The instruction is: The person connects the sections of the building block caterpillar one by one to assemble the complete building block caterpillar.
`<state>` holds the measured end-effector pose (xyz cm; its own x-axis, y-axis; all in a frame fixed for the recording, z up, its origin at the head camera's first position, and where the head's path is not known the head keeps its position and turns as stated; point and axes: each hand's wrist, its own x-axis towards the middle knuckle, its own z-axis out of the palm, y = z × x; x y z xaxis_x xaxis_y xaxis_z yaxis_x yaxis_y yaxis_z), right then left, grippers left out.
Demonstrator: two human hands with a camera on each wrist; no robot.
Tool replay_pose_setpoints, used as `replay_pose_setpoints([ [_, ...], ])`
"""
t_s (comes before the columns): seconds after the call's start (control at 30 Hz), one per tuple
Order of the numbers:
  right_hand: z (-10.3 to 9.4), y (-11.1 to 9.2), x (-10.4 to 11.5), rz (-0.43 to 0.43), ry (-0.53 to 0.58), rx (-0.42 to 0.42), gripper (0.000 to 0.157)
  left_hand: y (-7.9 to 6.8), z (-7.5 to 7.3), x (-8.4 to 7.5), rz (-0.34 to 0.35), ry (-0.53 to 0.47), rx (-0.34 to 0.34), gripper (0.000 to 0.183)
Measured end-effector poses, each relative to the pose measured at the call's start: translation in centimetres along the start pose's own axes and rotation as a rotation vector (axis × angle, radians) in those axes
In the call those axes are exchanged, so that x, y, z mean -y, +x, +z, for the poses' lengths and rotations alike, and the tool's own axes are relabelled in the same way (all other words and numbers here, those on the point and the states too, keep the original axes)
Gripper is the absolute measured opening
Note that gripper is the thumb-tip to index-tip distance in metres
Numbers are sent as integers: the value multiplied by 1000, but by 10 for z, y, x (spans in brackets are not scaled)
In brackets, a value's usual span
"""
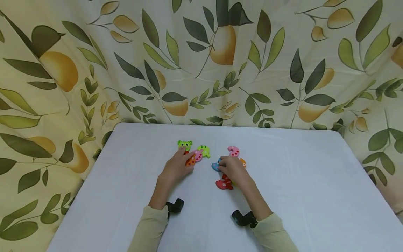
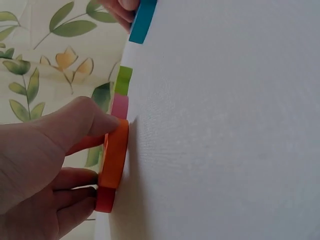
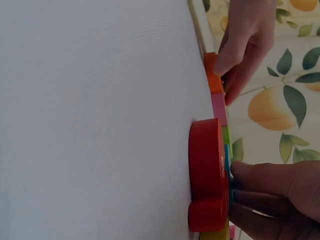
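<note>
A row of flat, bright puzzle pieces lies on the table, starting at a green animal-face piece (image 1: pixel 184 145). Beyond it come a bit of red, a spotted orange puzzle piece (image 1: pixel 190 161), a spotted pink piece (image 1: pixel 198 155) and a striped green piece (image 1: pixel 205 151). My left hand (image 1: pixel 177 167) holds the row, thumb on the orange piece (image 2: pixel 116 152) and curled fingers at a red piece (image 2: pixel 105 199). My right hand (image 1: pixel 234 168) pinches a blue puzzle piece (image 1: pixel 215 166) between thumb and fingers. The blue piece (image 2: pixel 143 21) shows near the row's end in the left wrist view.
Around my right hand lie a pink spotted piece (image 1: pixel 233 151), an orange piece (image 1: pixel 242 162) and a numbered red piece (image 1: pixel 223 184), with yellow-green partly hidden beneath the hand. A white cloth covers the table (image 1: pixel 315 196). A fruit-patterned curtain (image 1: pixel 201 84) hangs behind its far edge.
</note>
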<state>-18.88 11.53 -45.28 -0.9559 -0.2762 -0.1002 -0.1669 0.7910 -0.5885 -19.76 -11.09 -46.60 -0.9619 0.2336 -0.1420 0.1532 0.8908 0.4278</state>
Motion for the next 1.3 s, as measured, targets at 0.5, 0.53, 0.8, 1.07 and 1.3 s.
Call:
replay_pose_setpoints([
  [0.5, 14, 2, 13, 99, -103, -123, 35, -3, 1, 1, 19, -15, -2, 55],
  [0.53, 14, 2, 12, 95, -105, -123, 38, -3, 1, 2, 19, -16, -2, 55],
  [0.8, 16, 3, 5, -4, 69, -126, 57, -5, 1, 5, 22, -23, -12, 55],
  [1.07, 34, 23, 18, -1, 114, -194, 54, -5, 3, 9, 56, -21, -34, 54],
  [1.3, 40, 29, 16, 86, 145, -210, 56, -3, 3, 10, 100, -18, -69, 55],
])
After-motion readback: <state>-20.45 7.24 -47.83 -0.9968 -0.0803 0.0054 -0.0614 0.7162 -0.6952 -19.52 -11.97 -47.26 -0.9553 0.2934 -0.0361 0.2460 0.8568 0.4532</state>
